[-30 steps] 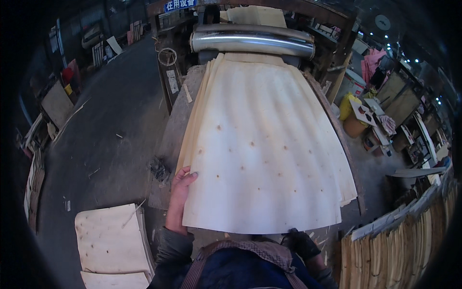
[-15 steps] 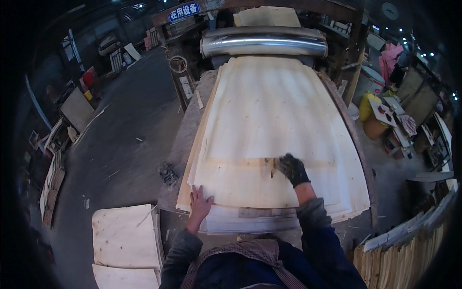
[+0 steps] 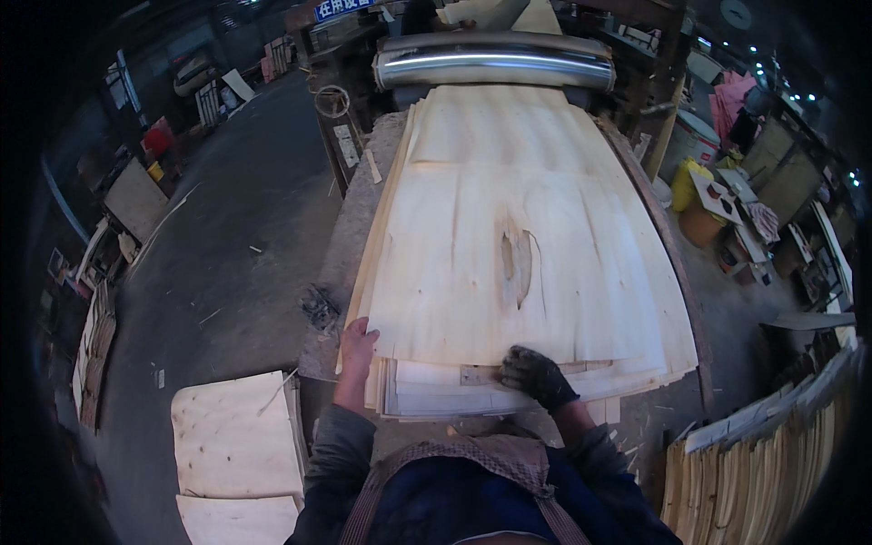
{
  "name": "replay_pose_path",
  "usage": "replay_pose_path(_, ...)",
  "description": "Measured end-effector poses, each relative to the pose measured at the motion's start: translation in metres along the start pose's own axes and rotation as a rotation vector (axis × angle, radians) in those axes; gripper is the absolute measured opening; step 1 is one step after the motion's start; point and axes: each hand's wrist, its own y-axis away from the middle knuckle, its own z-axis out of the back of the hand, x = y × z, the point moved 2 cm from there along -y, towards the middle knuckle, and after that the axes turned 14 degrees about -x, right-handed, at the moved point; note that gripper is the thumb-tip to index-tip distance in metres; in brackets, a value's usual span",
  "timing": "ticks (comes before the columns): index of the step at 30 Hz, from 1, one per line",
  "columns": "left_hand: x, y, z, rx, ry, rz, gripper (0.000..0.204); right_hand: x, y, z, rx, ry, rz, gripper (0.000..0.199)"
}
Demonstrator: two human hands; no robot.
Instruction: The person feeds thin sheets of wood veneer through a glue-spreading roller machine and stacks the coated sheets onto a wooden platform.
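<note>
found the sheet (image 3: 436, 282) lying face up on the stack (image 3: 431, 396), short of the roller (image 3: 495, 69) at 12 o'clock. saw the left hand (image 3: 357, 343) bare, partly curled at the sheet's 8 o'clock edge; could not tell a grip from a touch. saw the right hand (image 3: 538, 374) gloved, fingers bent, near 6 o'clock at the near edge; could not confirm a hold. judged the split (image 3: 514, 263) at mid-sheet the chief risk: liable to tear further under an uneven pull between both hands. judged snagging on the stack possible too, given edges lying close together. noted grain and split running 6 to 12 o'clock, pointing rollerward; took this for the long axis, doubtfully, owing to fisheye bend.
</note>
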Motion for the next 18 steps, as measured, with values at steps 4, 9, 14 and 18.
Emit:
replay_pose_path(4, -0.057, 0.007, -0.004, 0.023, 0.159, -0.069, 0.039, -0.026, 0.021, -0.006, -0.013, -0.090, -0.218, 0.039)
replay_pose_path(9, -0.119, 0.015, 0.002, 0.098, 0.352, 0.030, 0.039, -0.006, 0.058, -0.046, -0.239, 0.090, -0.130, 0.043)
replay_pose_path(14, -0.151, 0.022, 0.006, 0.109, 0.517, 0.048, 0.037, 0.005, 0.042, -0.021, -0.072, -0.246, 0.007, 0.032)
replay_pose_path(18, -0.154, 0.024, 0.011, 0.055, 0.473, 0.057, 0.038, 0.016, 0.024, -0.027, -0.091, 0.077, 0.313, 0.027)
